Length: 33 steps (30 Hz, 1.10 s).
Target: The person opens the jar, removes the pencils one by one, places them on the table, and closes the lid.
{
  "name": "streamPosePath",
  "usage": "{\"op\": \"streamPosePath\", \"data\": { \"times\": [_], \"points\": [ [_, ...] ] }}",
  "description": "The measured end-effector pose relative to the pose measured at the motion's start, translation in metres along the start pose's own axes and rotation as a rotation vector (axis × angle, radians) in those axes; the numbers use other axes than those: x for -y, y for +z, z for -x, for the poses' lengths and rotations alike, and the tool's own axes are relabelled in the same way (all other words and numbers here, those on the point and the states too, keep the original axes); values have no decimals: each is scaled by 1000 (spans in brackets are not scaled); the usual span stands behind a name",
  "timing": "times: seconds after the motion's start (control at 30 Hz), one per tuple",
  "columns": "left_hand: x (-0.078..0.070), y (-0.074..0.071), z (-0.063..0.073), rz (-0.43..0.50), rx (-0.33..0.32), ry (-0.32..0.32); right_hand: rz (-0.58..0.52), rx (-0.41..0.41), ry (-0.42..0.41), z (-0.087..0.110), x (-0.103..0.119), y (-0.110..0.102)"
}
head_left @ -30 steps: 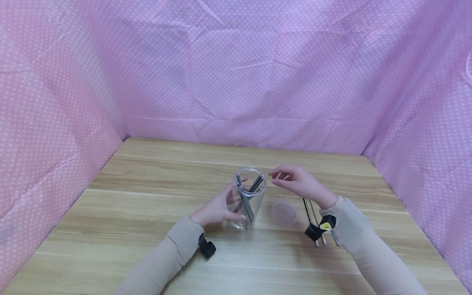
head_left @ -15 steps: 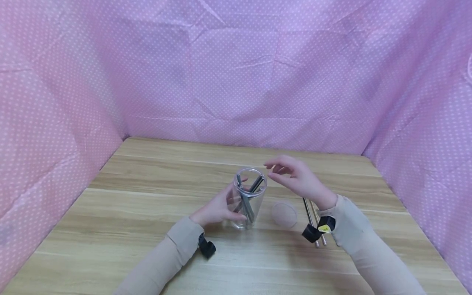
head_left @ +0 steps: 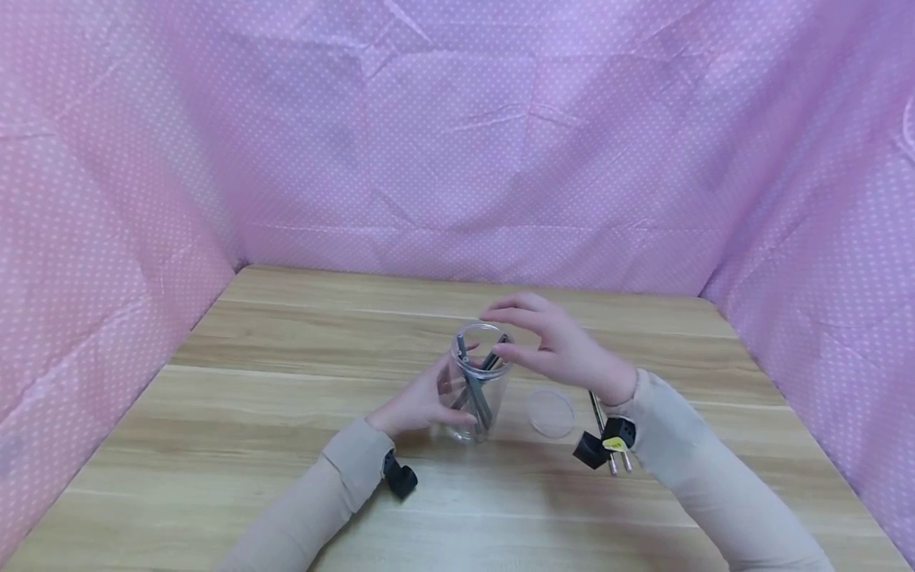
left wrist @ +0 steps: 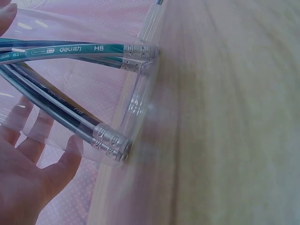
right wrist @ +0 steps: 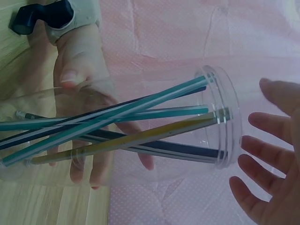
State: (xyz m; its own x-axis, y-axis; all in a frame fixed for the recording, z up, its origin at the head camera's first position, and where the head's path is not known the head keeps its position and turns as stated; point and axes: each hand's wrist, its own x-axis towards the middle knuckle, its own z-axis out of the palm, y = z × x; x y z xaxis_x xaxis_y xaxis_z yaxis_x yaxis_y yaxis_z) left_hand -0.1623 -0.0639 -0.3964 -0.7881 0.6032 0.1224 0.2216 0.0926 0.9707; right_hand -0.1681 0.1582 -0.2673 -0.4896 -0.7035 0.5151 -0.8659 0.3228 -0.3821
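Observation:
In the head view a clear plastic jar [head_left: 480, 372] stands upright on the table, and my left hand [head_left: 413, 403] grips its side. Several pencils [right wrist: 117, 110] in teal, dark blue and yellow lean crosswise inside it. Their metal ferrules [left wrist: 136, 50] are down at the jar's bottom in the left wrist view. My right hand [head_left: 561, 345] holds nothing; its thumb and fingers are spread right at the jar's open mouth. Beside the jar a clear round lid [head_left: 551, 414] lies flat.
More pencils [head_left: 596, 407] lie on the table beneath my right wrist, partly hidden by the wrist camera [head_left: 600, 445]. The wooden tabletop [head_left: 300, 357] ends at a pink dotted curtain [head_left: 457, 159] on the back and both sides.
My right hand has moved left and up to the jar's mouth, its fingers opening wider. The left hand and the jar have stayed in place.

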Motion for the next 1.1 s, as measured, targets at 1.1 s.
{"op": "streamPosePath", "data": {
  "times": [1.1],
  "points": [
    [1, 1, 3, 18, -13, -57, 174, 284, -10, -2, 7, 13]
  ]
}}
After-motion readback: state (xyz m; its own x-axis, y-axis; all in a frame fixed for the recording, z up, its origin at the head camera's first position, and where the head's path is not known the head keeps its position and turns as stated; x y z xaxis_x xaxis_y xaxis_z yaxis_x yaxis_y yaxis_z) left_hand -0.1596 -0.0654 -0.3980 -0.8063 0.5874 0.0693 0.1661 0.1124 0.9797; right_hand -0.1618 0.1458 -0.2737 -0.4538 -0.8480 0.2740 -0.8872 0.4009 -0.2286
